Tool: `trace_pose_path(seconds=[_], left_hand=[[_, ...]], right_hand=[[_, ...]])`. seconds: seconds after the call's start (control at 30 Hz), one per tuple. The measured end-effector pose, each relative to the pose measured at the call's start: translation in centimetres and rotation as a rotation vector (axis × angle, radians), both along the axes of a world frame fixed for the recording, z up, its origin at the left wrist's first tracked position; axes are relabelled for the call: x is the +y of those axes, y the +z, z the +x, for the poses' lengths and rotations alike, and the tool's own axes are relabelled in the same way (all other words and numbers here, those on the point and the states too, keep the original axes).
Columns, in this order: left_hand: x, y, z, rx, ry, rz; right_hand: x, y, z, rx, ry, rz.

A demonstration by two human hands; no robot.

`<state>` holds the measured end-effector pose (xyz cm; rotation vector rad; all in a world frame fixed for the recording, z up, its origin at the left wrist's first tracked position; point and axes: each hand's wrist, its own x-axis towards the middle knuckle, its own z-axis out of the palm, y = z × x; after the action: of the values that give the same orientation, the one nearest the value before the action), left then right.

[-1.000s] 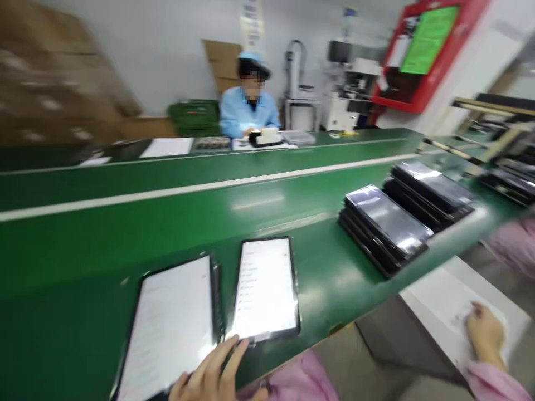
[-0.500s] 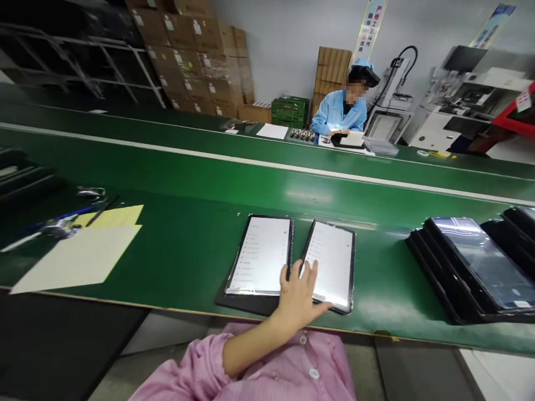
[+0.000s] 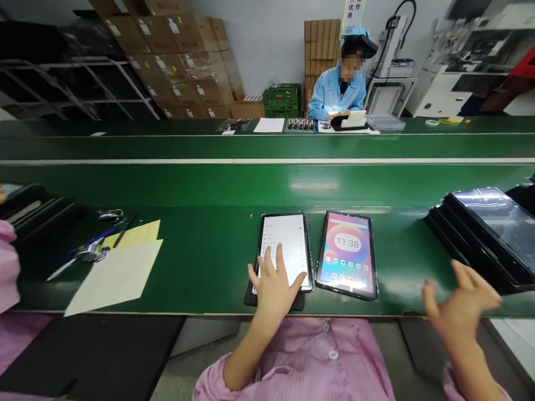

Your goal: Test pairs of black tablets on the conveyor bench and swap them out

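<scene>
Two tablets lie side by side on the green bench (image 3: 200, 250) in front of me. The left tablet (image 3: 288, 234) shows a white list page and rests partly on a dark flat piece (image 3: 298, 302). Over its lower left part is my left hand (image 3: 273, 284), fingers spread, holding nothing; whether a fingertip touches the glass I cannot tell. The right tablet (image 3: 346, 245) displays a colourful home screen with the time 11:38. My right hand (image 3: 460, 303), somewhat blurred, hovers at the bench's front edge, fingers apart, nearest to a stack of dark tablets (image 3: 480, 234).
White and yellow paper (image 3: 117, 275) lies on the left with pens (image 3: 125, 231) by it. Dark devices (image 3: 45, 214) and a pink sleeve (image 3: 8, 267) are at the far left. Across the bench sits a person in blue (image 3: 338, 92). Brown cartons (image 3: 188, 61) are piled behind.
The right tablet's screen went from a white list to the home screen. My left hand moved from between the tablets onto the left one. My right hand came into view; my view levelled.
</scene>
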<state>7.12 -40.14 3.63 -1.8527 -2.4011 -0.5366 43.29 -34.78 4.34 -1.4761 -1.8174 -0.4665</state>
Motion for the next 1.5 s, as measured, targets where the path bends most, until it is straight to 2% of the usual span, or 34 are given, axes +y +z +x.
trace_pose_path(seconds=[0.07,0.13,0.23,0.33,0.43,0.53,0.6,0.73,0.83,1.0,1.1,1.17,1.23,1.3,1.37,1.43,1.5], left_hand=[[-0.7,0.0,-0.1,-0.064,-0.14,0.053],[-1.5,-0.1,-0.7,-0.101,-0.22,0.111],[-2.4,-0.7,-2.9,-0.11,-0.111,0.18],[-2.7,-1.9,-5.8,-0.26,-0.026,0.181],[-2.8,-2.9,-7.3,-0.424,-0.087,0.184],[-2.9,-3.3,-7.1,-0.315,-0.163,0.242],[-3.1,-3.4,-6.6,-0.145,-0.233,0.297],[-3.7,-3.9,-6.7,0.1,-0.437,0.401],[-4.0,-4.7,-7.3,0.194,-0.538,0.423],[-3.4,-5.1,-6.6,0.206,-0.379,0.388],[-2.4,-4.6,-6.0,0.181,-0.37,0.416],[-1.8,-4.2,-6.0,0.175,-0.385,0.416],[-1.3,-4.1,-6.1,0.182,-0.385,0.41],[-1.2,-4.2,-6.2,0.193,-0.372,0.414],[-1.3,-4.4,-6.1,0.19,-0.364,0.417],[-1.8,-4.5,-6.1,0.151,-0.358,0.395],[-2.2,-4.2,-6.7,0.04,-0.36,0.35]], right_hand=[[0.8,1.1,-4.1,-0.042,0.163,-0.019],[1.5,2.0,-7.7,-0.125,0.363,-0.129],[2.4,2.4,-10.7,-0.278,0.56,-0.295],[3.2,2.1,-10.6,-0.29,0.588,-0.342],[3.2,1.8,-8.8,-0.218,0.67,-0.362],[2.3,1.3,-7.5,-0.214,0.831,-0.431],[1.6,0.8,-7.3,-0.232,0.818,-0.424],[1.4,0.1,-7.7,-0.217,0.632,-0.328],[1.7,0.3,-7.5,-0.255,0.631,-0.353],[3.5,1.6,-6.7,-0.231,0.636,-0.394],[5.8,1.9,-7.6,-0.17,0.611,-0.415],[7.1,1.9,-8.7,-0.161,0.71,-0.435],[7.4,1.8,-9.8,-0.174,0.876,-0.467],[6.8,1.5,-10.3,-0.229,1.033,-0.509],[5.7,0.9,-10.1,-0.3,1.1,-0.537],[5.0,0.2,-9.4,-0.306,1.037,-0.513],[5.0,-0.3,-8.6,-0.256,0.885,-0.477]])
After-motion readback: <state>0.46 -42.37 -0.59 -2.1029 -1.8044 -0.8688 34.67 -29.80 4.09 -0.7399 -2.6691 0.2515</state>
